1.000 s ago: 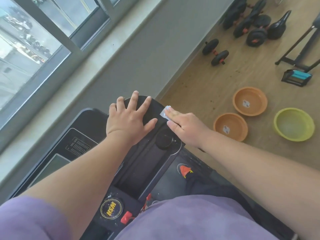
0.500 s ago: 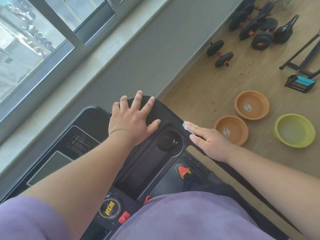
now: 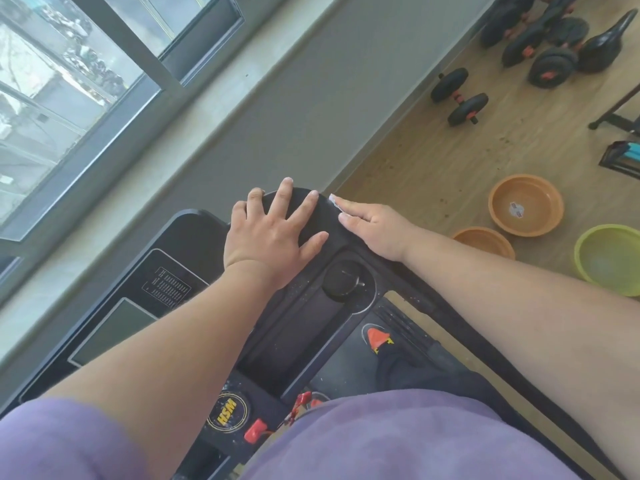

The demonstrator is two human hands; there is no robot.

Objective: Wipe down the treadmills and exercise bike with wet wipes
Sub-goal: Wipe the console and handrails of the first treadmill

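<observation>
I stand over a black treadmill console (image 3: 194,237) with a grey screen, a round cup holder and a yellow HSM badge. My left hand (image 3: 270,233) lies flat with spread fingers on the console's rounded top right corner. My right hand (image 3: 372,230) presses a small white wet wipe (image 3: 333,200) against the console's right edge with straight fingers. Only a corner of the wipe shows beyond my fingertips.
Two orange basins (image 3: 526,204) and a green basin (image 3: 609,259) sit on the wooden floor to the right. Black dumbbells (image 3: 459,97) and a kettlebell lie further back. A grey wall and a window run along the left.
My right hand slid the wipe down the console's right edge, then back up toward the top corner. My left hand stayed in place.
</observation>
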